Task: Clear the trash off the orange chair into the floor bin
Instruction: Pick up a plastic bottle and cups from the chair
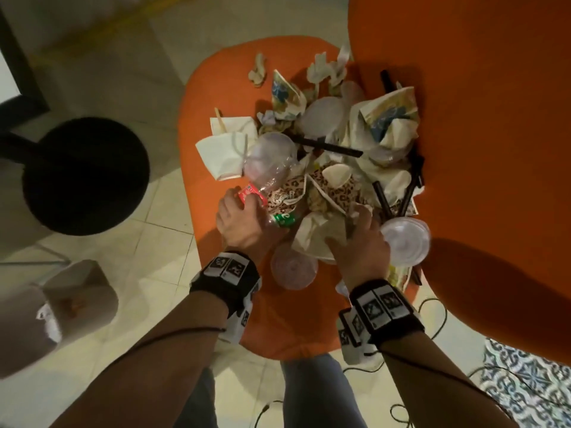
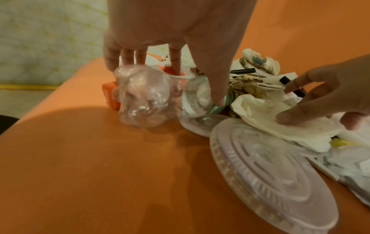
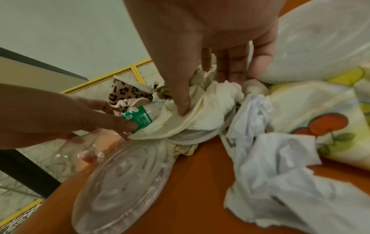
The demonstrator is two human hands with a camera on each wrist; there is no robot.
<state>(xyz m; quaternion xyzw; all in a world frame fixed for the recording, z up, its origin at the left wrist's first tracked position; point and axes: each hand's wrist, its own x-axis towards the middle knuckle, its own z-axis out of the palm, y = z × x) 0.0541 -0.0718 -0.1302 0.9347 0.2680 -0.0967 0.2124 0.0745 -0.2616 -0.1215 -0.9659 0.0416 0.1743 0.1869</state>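
Note:
The orange chair's seat [image 1: 216, 88] carries a heap of trash: paper cups, napkins, black straws and clear lids. My left hand [image 1: 247, 202] [image 2: 178, 82] grips two plastic bottles together at the heap's near left. Its fingers curl over a crushed clear bottle with a red label [image 1: 268, 162] [image 2: 140, 101]. Its thumb presses a green-labelled bottle [image 1: 282, 219] [image 3: 138, 118]. My right hand [image 1: 360, 217] [image 3: 208, 96] pinches a crumpled cream napkin [image 3: 210, 110] [image 2: 280, 126] between thumb and fingers, just right of the bottles.
Two clear plastic lids [image 1: 404, 242] [image 1: 293, 267] lie near my hands. The chair's tall orange backrest [image 1: 479, 118] rises on the right. A round black object [image 1: 86, 177] stands on the tiled floor to the left, a pale boxy object [image 1: 61, 304] nearer. Cables [image 1: 432, 319] trail below.

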